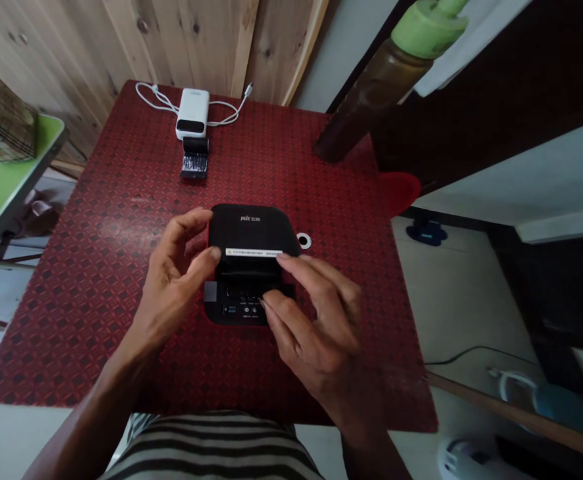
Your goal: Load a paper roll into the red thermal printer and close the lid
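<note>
A black box-shaped device (249,233) with a white warning strip lies in the middle of the red patterned table (111,267). Its front panel with small buttons faces me. My left hand (178,273) curls against the device's left side, thumb and fingers touching its edge. My right hand (316,320) rests its fingertips on the front right of the device, next to the buttons. Both hands hold the device between them.
A white power bank (192,113) with a white cable (156,100) lies at the table's far edge, a small black part (194,160) in front of it. A small white ring (304,241) sits right of the device. A brown post (371,93) stands far right. A green table (1,180) is at left.
</note>
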Demonstrator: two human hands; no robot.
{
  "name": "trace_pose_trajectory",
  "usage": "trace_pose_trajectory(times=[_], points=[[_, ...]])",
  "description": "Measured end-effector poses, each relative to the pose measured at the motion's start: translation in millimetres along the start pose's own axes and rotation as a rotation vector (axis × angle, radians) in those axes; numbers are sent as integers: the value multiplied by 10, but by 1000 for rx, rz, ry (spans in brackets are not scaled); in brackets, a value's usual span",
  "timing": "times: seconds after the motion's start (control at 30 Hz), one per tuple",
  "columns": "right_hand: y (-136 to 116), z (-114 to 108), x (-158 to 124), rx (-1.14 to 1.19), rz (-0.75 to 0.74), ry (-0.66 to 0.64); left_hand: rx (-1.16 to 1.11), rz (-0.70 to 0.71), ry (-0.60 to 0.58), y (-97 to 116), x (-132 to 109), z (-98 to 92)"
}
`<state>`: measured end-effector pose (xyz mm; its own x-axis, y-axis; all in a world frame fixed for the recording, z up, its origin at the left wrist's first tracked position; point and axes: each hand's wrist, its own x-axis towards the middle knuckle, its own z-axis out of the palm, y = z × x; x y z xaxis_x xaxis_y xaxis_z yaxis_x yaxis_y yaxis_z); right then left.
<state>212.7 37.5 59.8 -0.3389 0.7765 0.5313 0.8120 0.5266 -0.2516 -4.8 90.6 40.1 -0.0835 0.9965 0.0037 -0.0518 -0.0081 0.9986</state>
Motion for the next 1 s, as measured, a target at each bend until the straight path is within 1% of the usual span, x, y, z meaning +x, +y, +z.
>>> trace_pose_trajectory(times=[0.13, 0.23, 0.43, 0.57, 0.7, 0.8, 0.93, 1.0], points=[[5, 30, -7, 100, -4, -44, -60, -132, -71, -146, -155, -54], [10, 32, 4, 124, 0, -58, -92, -195, -82, -190, -195, -65], [-14, 33, 18, 166, 48, -63, -86, -165, -90, -147, -192, -38], [-3, 59, -9, 207, 68, -48, -36, -150, -58, -182, -198, -30], [12, 52, -67, 270, 85, -15, -16, -191, -35, -229, -277, -73], [19, 28, -146, 293, 162, 46, -37, -219, -52, -229, -374, -129], [34, 50, -337, 276, 314, 184, -84, -236, -84, -218, -443, -175], [34, 99, -458, 311, 415, 184, -85, -236, -85, -219, -442, -180]])
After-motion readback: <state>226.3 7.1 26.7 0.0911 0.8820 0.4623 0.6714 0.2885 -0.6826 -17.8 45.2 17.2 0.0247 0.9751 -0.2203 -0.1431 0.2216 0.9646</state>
